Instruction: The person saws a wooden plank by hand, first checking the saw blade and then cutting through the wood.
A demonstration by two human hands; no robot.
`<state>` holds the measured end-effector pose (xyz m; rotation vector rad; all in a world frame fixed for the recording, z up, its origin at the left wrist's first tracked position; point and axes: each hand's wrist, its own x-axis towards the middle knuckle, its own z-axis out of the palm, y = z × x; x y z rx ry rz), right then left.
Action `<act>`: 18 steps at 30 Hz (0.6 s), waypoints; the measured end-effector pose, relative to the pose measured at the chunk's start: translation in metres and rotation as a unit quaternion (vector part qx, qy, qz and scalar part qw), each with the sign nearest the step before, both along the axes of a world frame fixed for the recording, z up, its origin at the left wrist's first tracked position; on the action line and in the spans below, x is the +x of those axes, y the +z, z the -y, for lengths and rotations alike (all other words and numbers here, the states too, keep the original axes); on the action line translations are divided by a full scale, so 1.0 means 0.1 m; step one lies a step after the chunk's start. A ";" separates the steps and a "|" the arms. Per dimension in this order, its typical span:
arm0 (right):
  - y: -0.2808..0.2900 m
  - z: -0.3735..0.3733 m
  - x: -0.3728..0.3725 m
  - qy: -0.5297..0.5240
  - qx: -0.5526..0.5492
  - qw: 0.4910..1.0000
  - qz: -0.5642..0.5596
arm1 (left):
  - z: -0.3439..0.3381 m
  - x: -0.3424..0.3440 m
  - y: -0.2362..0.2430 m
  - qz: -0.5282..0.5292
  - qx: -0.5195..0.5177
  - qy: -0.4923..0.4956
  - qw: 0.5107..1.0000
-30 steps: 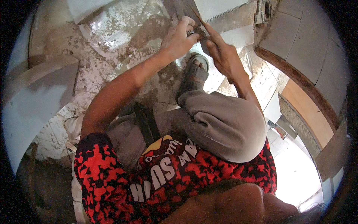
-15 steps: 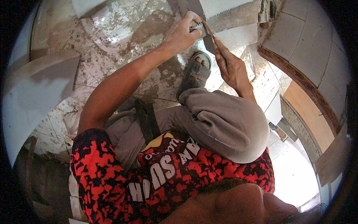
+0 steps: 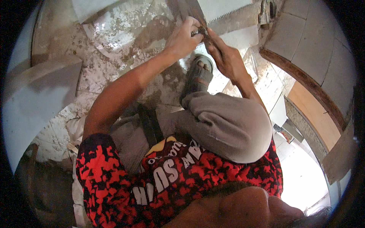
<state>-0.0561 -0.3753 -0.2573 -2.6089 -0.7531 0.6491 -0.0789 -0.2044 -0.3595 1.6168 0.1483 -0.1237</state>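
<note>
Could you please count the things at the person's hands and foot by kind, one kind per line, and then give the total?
Hands: 2, left hand and right hand, both on the blade
Hand saw with toothed edge: 1
Sandal on the foot: 1
Total: 4

A hand saw [image 3: 228,17] lies flat across the dusty, plaster-spattered floor [image 3: 114,68] near its far edge, toothed edge toward the person. 2 hands meet on a small dark object [image 3: 201,31] beside the blade, too small to identify.
</note>
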 end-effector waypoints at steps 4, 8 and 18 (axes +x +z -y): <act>0.17 0.04 -0.02 -0.081 0.040 0.993 -0.078 | -0.06 -0.05 -0.01 -0.006 -0.003 0.000 1.000; 0.09 0.23 -0.17 -0.062 -0.004 0.996 -0.071 | -0.06 -0.02 0.02 -0.016 -0.007 -0.006 1.000; 0.11 0.29 -0.22 0.004 -0.084 0.996 -0.015 | -0.01 -0.03 0.03 -0.031 -0.038 0.003 0.999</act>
